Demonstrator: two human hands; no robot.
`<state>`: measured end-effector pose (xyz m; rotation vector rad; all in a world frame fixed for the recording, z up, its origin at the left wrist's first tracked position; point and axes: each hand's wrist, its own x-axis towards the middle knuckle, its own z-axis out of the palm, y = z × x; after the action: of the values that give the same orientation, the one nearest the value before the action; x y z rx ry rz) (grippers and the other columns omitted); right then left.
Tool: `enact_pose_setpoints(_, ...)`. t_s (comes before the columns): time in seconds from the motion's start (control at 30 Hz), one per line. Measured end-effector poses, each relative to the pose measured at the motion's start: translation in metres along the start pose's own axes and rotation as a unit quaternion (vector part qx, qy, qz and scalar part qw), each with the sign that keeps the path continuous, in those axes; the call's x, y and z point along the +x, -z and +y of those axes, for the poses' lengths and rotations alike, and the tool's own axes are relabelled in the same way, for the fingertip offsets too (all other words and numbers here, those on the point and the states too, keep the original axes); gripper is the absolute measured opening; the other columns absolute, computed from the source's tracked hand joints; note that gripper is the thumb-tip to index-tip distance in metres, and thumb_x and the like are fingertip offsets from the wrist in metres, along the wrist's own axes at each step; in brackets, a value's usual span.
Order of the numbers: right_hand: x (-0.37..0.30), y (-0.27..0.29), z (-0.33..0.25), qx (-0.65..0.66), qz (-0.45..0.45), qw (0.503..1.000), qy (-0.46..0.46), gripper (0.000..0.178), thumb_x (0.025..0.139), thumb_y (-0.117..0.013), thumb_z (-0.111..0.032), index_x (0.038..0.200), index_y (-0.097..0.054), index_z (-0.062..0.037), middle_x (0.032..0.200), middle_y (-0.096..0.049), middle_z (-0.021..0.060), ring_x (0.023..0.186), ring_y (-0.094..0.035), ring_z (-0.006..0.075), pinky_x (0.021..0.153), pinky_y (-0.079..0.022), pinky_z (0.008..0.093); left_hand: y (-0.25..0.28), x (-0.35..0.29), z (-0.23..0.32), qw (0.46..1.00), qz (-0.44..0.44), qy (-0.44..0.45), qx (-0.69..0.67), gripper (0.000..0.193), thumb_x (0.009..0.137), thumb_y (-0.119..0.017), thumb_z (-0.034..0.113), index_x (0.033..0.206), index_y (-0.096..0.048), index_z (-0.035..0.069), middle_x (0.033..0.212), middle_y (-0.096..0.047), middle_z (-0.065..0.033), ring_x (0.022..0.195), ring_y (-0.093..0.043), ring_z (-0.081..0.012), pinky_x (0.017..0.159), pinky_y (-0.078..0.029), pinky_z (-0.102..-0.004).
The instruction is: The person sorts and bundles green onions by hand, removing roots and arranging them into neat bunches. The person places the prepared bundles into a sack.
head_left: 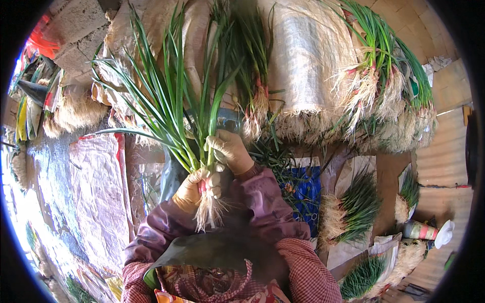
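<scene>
A bunch of spring onions [178,108], with long green leaves fanned upward and to the left, is held up in front of me. My left hand [191,191], in a pale glove, is closed round its lower stems, just above the pale roots that hang down. My right hand [231,151], gloved the same way, is closed on a stalk at the right side of the bunch, a little higher up. Its fingertips are partly hidden by the stalks. Beyond the hands lies a smaller bunch of spring onions [258,101] with reddish stems, its roots toward me.
Pale woven sacking [303,60] covers a heap at the back, with roots showing below its edge. A bundle of spring onions [374,81] rests at the right on it. More bunches [348,212] lie on the right. A whitish sheet [101,187] lies at left, a blue crate [305,189] at right.
</scene>
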<state>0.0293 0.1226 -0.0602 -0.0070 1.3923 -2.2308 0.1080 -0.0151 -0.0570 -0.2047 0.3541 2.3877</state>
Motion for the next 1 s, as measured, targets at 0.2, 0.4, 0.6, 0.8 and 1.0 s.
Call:
enact_pose_setpoints(0.2,0.0,0.005,0.008,0.156,-0.111,0.981,0.039,0.023,0.091,-0.05,-0.027,0.086,-0.054,-0.0052,0.066,-0.048,-0.0038,0.047,-0.037,0.0025,0.042,-0.027,0.0161,0.001,0.004,-0.001,1.0,-0.023,0.015,-0.009,0.027,0.085,-0.058,0.029,0.095,-0.051,0.005,0.055,-0.041,0.0,0.046,-0.037,-0.0119,0.047,-0.034,-0.0256)
enact_pose_setpoints(0.4,-0.01,0.0,0.001,0.027,0.028,0.996,0.084,0.012,0.089,-0.054,-0.014,0.082,-0.056,-0.0041,0.063,-0.047,-0.0057,0.048,-0.037,0.0033,0.044,-0.028,0.0183,-0.005,0.001,-0.009,1.0,-0.004,0.019,0.009,0.029,0.084,-0.058,0.032,0.098,-0.051,0.007,0.058,-0.042,0.0004,0.048,-0.038,-0.0125,0.049,-0.035,-0.0264)
enact_pose_setpoints(0.6,-0.001,0.025,0.021,-0.578,0.305,0.696,0.296,0.012,0.076,-0.064,-0.016,0.074,-0.059,-0.0061,0.065,-0.061,0.0103,0.053,-0.058,0.0244,0.051,-0.045,0.0338,-0.018,0.003,-0.01,0.997,0.021,-0.027,0.076,0.031,0.088,-0.053,0.036,0.088,-0.051,0.005,0.059,-0.041,0.001,0.048,-0.039,-0.0108,0.046,-0.033,-0.0247)
enact_pose_setpoints(0.8,-0.074,0.181,0.073,-0.809,0.033,0.583,-0.058,0.019,0.074,-0.055,-0.02,0.077,-0.066,-0.0051,0.08,-0.065,0.0159,0.073,-0.063,0.0332,0.062,-0.05,0.043,-0.089,-0.03,0.033,0.918,0.05,-0.251,0.303,0.042,0.078,-0.064,0.041,0.093,-0.051,0.003,0.058,-0.048,-0.0028,0.045,-0.045,-0.0117,0.04,-0.036,-0.0244)
enact_pose_setpoints(1.0,-0.049,0.087,-0.047,-0.692,0.172,0.683,0.157,0.019,0.084,-0.052,-0.022,0.088,-0.061,-0.0063,0.082,-0.064,0.0096,0.07,-0.061,0.0285,0.064,-0.049,0.0371,-0.069,0.008,0.051,0.959,0.068,-0.199,0.188,0.034,0.083,-0.061,0.031,0.103,-0.052,0.004,0.066,-0.048,0.0007,0.054,-0.046,-0.0114,0.05,-0.042,-0.0267)
